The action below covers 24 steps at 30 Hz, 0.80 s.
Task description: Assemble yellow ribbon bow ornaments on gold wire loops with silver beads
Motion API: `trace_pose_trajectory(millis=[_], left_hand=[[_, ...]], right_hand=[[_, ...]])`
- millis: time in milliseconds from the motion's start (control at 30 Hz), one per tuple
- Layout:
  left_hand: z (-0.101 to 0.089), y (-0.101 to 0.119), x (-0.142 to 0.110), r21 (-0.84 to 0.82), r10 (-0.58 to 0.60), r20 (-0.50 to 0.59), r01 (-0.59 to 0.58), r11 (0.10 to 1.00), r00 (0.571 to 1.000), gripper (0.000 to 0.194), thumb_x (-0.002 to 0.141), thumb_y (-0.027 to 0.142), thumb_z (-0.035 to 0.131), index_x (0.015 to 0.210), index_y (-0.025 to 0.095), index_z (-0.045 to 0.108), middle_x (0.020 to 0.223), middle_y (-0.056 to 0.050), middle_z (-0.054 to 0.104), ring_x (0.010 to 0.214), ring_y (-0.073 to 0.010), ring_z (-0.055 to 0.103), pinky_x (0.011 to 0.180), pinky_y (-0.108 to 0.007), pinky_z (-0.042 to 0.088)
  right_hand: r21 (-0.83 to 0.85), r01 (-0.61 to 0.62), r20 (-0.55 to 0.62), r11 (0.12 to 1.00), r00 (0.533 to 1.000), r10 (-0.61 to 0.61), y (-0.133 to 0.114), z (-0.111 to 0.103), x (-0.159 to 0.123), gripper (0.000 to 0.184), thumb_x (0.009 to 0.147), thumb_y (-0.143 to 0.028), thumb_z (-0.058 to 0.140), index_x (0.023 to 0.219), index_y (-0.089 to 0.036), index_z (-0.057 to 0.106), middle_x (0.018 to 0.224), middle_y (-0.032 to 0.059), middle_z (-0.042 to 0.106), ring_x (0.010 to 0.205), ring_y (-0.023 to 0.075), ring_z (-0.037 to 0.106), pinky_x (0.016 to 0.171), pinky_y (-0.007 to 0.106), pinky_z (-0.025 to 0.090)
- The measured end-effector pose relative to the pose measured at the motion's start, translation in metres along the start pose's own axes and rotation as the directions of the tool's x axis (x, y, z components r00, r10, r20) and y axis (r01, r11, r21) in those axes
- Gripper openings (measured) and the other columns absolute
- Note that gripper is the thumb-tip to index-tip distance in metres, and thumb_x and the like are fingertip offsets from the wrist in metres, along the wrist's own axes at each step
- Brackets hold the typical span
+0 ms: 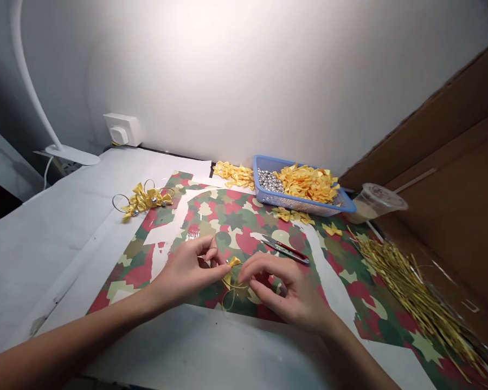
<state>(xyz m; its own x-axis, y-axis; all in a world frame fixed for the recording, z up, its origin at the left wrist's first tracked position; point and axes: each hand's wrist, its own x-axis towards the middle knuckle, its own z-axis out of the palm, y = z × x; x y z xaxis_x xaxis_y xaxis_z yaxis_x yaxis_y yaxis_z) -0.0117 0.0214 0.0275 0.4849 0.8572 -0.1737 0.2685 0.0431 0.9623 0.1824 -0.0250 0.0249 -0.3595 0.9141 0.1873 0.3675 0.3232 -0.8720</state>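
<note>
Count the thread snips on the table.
1: red-and-silver snips, lying on the patterned sheet between the right hand and the blue basket. Others could be hidden.

Part of the yellow bow (235, 261) is covered by the left hand (191, 265); the thin cord (238, 287) cannot be clearly traced into the right hand (288, 284). Left of both hands, the lamp (30, 89) is cut off above; rightward, the cardboard (451, 157) is cropped.

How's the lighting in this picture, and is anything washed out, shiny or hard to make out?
Head view: the wall is nearly washed out at top centre, dimming toward the upper corners; head view: small streaks of glare show on the patterned sheet just beyond the left hand; head view: the gold cord is too thin and faint to trace fully.
</note>
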Motion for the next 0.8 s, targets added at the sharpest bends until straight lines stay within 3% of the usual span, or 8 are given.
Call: trace_pose_trajectory(millis=[67, 167, 333, 600, 800], left_hand=[[0.001, -0.002, -0.002, 0.025, 0.022, -0.013, -0.022, 0.999, 1.000, 0.039, 0.074, 0.022, 0.060, 0.062, 0.021, 0.023, 0.064, 0.004, 0.052, 0.061, -0.0108, 0.048, 0.057, -0.023, 0.036], [0.003, -0.002, -0.004, 0.038, 0.064, -0.026, -0.063, 0.997, 0.998, 0.039, 0.075, 0.023, 0.058, 0.062, 0.021, 0.021, 0.064, 0.004, 0.049, 0.061, -0.0107, 0.046, 0.055, -0.023, 0.033], [0.004, 0.000, -0.004, 0.044, 0.074, -0.018, -0.073, 0.996, 0.997, 0.039, 0.074, 0.024, 0.059, 0.061, 0.021, 0.022, 0.062, 0.004, 0.047, 0.060, -0.0109, 0.045, 0.054, -0.023, 0.030], [0.008, -0.003, -0.004, -0.077, 0.038, 0.051, -0.034, 0.996, 0.998, 0.038, 0.072, 0.021, 0.058, 0.061, 0.021, 0.021, 0.061, 0.005, 0.048, 0.059, -0.0094, 0.041, 0.054, -0.023, 0.030], [0.010, -0.004, -0.002, -0.088, -0.029, 0.056, 0.034, 0.996, 0.998, 0.037, 0.065, 0.016, 0.060, 0.059, 0.021, 0.023, 0.055, 0.007, 0.046, 0.053, -0.0077, 0.039, 0.051, -0.022, 0.028]], right_hand=[[-0.056, -0.071, -0.064, 0.996, 0.996, 0.067, 0.002, 0.006, -0.001, 0.009, 0.085, -0.022, 0.053, 0.085, -0.022, 0.063, 0.072, 0.0011, 0.064, 0.056, 0.0127, 0.050, 0.051, 0.026, 0.039], [-0.063, -0.137, -0.144, 0.989, 0.981, 0.127, 0.004, 0.013, 0.000, 0.012, 0.086, -0.032, 0.057, 0.087, -0.022, 0.063, 0.067, 0.0001, 0.059, 0.053, 0.0125, 0.045, 0.047, 0.025, 0.037], [-0.063, -0.043, -0.165, 0.997, 0.986, 0.032, 0.007, 0.017, 0.003, 0.015, 0.087, -0.028, 0.055, 0.080, -0.021, 0.066, 0.078, 0.0039, 0.060, 0.056, 0.0129, 0.048, 0.048, 0.026, 0.039], [-0.123, 0.068, -0.215, 0.990, 0.972, -0.094, 0.004, 0.018, 0.000, 0.013, 0.088, -0.019, 0.054, 0.079, -0.022, 0.064, 0.072, 0.0038, 0.066, 0.063, 0.0158, 0.054, 0.056, 0.028, 0.045], [0.094, 0.003, -0.337, 0.996, 0.941, 0.029, -0.003, 0.021, -0.003, 0.011, 0.086, -0.026, 0.060, 0.077, -0.023, 0.064, 0.073, 0.0031, 0.065, 0.069, 0.0174, 0.060, 0.061, 0.030, 0.049]])
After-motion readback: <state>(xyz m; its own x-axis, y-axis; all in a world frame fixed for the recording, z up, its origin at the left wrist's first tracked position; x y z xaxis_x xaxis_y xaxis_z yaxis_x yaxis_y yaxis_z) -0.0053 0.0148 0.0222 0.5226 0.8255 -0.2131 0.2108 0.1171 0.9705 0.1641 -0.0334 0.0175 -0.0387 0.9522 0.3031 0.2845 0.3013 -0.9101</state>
